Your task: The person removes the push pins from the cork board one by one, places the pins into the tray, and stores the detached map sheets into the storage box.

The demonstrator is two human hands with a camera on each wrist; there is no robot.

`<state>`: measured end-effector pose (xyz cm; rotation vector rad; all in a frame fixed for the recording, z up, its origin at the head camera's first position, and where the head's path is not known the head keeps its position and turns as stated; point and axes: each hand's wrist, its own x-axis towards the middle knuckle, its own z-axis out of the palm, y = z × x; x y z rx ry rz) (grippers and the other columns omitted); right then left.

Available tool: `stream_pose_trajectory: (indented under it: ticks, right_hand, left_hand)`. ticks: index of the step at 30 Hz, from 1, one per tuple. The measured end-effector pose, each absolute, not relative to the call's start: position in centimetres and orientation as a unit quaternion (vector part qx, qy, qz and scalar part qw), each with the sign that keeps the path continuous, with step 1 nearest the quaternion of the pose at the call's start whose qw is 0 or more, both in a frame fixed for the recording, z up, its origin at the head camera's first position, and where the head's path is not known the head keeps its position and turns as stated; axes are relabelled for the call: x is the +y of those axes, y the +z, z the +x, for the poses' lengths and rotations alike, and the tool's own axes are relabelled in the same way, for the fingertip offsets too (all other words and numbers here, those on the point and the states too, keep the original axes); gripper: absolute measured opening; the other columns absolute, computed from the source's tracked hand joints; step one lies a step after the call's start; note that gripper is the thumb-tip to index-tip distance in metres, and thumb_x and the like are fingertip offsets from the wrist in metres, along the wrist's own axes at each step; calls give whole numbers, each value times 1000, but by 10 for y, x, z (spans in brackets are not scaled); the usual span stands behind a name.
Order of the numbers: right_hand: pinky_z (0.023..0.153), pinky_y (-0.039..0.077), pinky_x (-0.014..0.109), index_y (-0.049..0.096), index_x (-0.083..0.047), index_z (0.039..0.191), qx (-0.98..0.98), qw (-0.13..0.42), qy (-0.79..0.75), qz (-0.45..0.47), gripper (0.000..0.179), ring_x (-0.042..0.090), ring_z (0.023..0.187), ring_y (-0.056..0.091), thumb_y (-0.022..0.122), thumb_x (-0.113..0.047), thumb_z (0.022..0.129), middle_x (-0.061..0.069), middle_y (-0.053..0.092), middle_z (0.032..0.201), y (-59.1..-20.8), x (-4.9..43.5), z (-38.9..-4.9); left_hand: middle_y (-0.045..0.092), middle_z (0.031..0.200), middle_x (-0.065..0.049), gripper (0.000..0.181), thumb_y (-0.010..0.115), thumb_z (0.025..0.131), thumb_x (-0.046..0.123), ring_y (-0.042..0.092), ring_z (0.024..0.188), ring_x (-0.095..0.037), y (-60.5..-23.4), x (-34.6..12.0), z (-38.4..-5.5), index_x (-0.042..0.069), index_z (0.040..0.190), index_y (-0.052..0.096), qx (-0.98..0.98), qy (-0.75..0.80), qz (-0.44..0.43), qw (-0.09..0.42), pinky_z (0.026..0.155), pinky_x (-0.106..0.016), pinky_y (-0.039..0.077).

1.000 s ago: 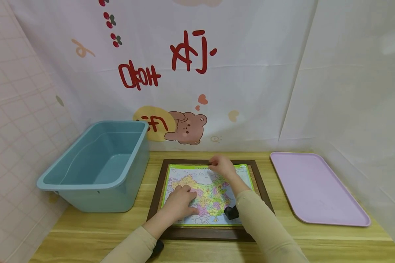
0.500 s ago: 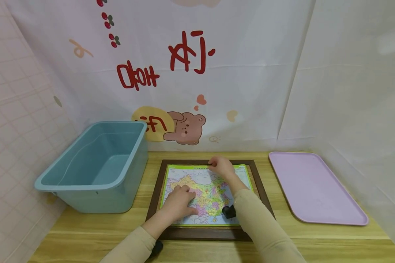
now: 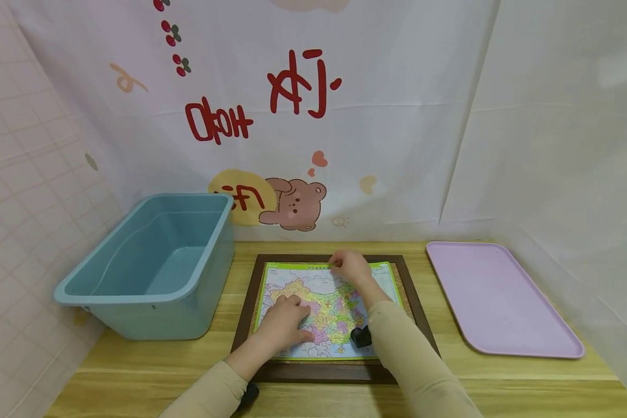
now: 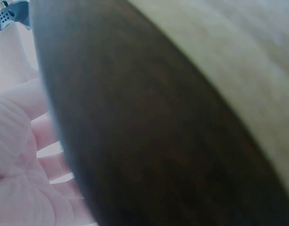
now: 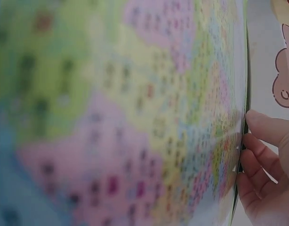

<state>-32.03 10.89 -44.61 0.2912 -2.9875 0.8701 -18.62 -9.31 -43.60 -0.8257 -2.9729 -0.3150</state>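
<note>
A printed map [image 3: 326, 302] with a bright green border lies on a cork board with a dark brown wooden frame [image 3: 339, 372]. My left hand [image 3: 284, 323] rests on the map's left half, fingers spread and slightly bent. At the map's top edge, my right hand [image 3: 352, 268] bends its thumb and fingers together near the frame. Fingertips of the right hand [image 5: 271, 169] touch the map's edge in the right wrist view; whether something small sits between them is hidden. The left wrist view shows the blurred frame [image 4: 135, 117] covering part of the left hand [image 4: 21, 165].
A blue plastic tub [image 3: 136, 298] stands left of the board. To the right lies a flat lilac tray [image 3: 501, 302] on the wood-grain table [image 3: 480, 371]. A printed cloth [image 3: 397, 128] hangs behind. Black cameras [image 3: 361, 337] sit at the wrists.
My right hand has shifted very slightly along the map's top edge to the left. The left hand stays in place on the map.
</note>
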Motion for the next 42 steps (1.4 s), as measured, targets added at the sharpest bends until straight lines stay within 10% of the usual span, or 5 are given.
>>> stream_pose_trajectory:
  ticks: [42]
  right_hand:
    - [75, 50, 39, 71, -18, 87, -965, 8, 245, 94, 6, 19, 84, 58, 76, -18, 90, 1, 64, 96, -451, 106, -327]
  left_hand:
    - [63, 111, -16, 48, 84, 76, 43, 56, 94, -33, -436, -93, -187, 8, 107, 74, -956, -97, -276, 34, 70, -44, 53]
